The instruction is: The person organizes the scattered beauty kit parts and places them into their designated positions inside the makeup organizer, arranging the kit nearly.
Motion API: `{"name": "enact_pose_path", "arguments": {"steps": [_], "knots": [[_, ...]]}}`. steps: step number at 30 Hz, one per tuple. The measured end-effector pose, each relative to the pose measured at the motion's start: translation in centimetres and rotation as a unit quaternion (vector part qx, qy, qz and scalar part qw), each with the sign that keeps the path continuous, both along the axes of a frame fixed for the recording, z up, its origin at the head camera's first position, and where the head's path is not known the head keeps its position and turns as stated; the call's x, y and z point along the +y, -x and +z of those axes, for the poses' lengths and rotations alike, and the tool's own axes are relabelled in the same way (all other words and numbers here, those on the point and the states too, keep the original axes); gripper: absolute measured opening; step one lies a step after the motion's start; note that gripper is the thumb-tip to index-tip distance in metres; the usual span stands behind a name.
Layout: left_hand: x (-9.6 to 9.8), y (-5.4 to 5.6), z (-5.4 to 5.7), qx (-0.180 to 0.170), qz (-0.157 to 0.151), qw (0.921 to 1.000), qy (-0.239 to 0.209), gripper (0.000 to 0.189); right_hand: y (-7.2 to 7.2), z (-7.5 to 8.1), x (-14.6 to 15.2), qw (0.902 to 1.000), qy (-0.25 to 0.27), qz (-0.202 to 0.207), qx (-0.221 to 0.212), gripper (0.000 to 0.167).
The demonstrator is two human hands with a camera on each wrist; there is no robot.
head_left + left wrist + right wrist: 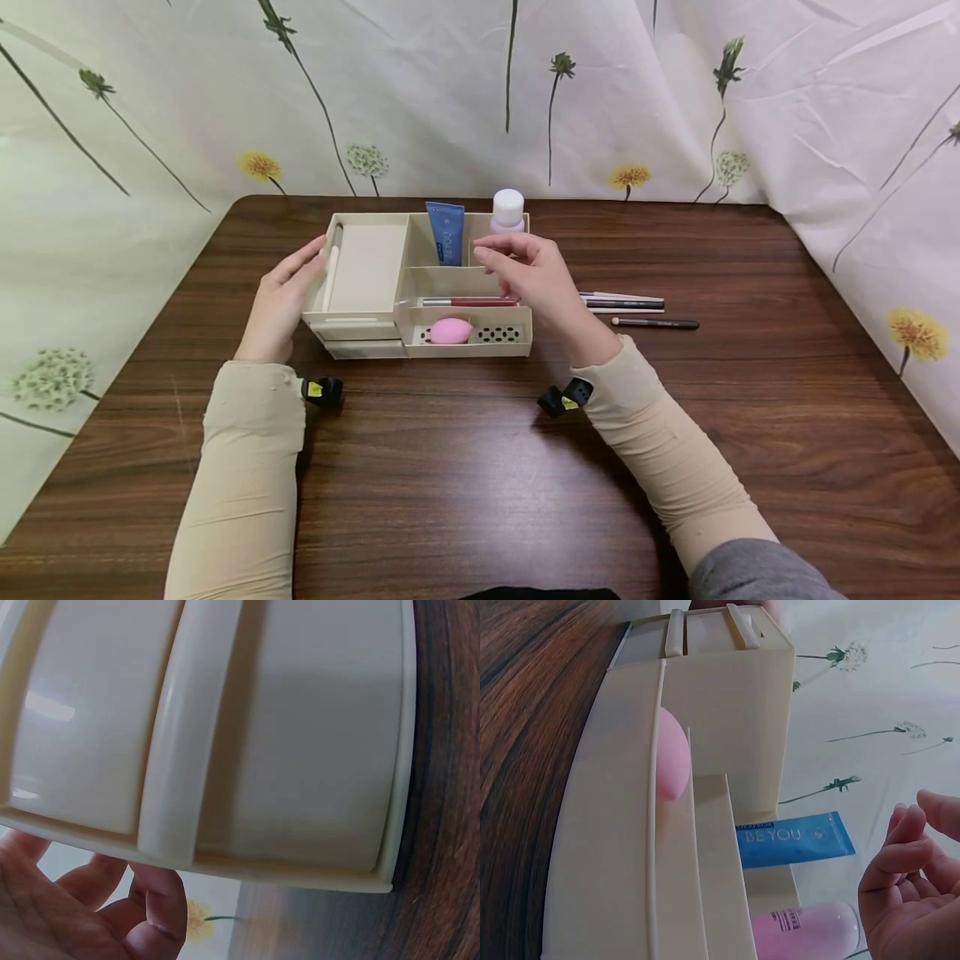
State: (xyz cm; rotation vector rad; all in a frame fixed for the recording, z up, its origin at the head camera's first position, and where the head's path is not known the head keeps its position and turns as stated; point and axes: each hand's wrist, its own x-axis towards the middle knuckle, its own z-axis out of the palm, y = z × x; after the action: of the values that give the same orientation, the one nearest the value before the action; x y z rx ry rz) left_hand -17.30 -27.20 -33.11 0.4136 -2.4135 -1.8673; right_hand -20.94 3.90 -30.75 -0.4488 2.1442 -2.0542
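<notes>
A cream desktop organizer (369,265) stands between the two hands. The left hand (276,307) touches its left side, fingers along the edge by the two drawer fronts (322,750). Over the right-hand compartments hovers the right hand (546,282), fingers loosely bent and nothing between them. A blue tube (448,235) stands upright in a back compartment, beside a pink bottle (802,930) with a white cap (508,203). Across the middle compartment lies a red-handled brush (480,302). A pink makeup sponge (451,331) sits in the front compartment. On the organizer's left top lies a slim white-and-grey stick (332,262).
Several slim brushes or pencils (630,305) lie on the wooden table (465,475) right of the organizer, with a dark brush (655,322) in front of them. A white flowered cloth (450,92) hangs behind the table and along its sides.
</notes>
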Motion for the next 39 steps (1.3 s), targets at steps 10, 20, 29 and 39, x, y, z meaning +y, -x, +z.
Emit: {"name": "enact_pose_path", "arguments": {"steps": [10, 20, 29, 39], "knots": [[0.0, -0.1, 0.1, 0.0, 0.002, 1.0, 0.001, 0.051, 0.2, 0.0, 1.4, 0.9997, 0.021, -0.015, -0.003, 0.027], [-0.1, -0.1, 0.1, 0.004, 0.0, 1.0, 0.001, 0.051, 0.4, 0.4, 3.1, 0.9995, -0.007, -0.032, -0.004, 0.029], [0.0, -0.2, 0.1, 0.007, -0.004, 1.0, -0.001, 0.051, 1.0, 0.2, 5.3, 0.9988, -0.023, -0.042, -0.01, 0.026], [0.1, -0.3, 0.2, 0.003, -0.003, 1.0, -0.005, 0.051, 1.6, 0.0, 8.2, 0.9979, -0.023, -0.061, -0.005, 0.01]]}}
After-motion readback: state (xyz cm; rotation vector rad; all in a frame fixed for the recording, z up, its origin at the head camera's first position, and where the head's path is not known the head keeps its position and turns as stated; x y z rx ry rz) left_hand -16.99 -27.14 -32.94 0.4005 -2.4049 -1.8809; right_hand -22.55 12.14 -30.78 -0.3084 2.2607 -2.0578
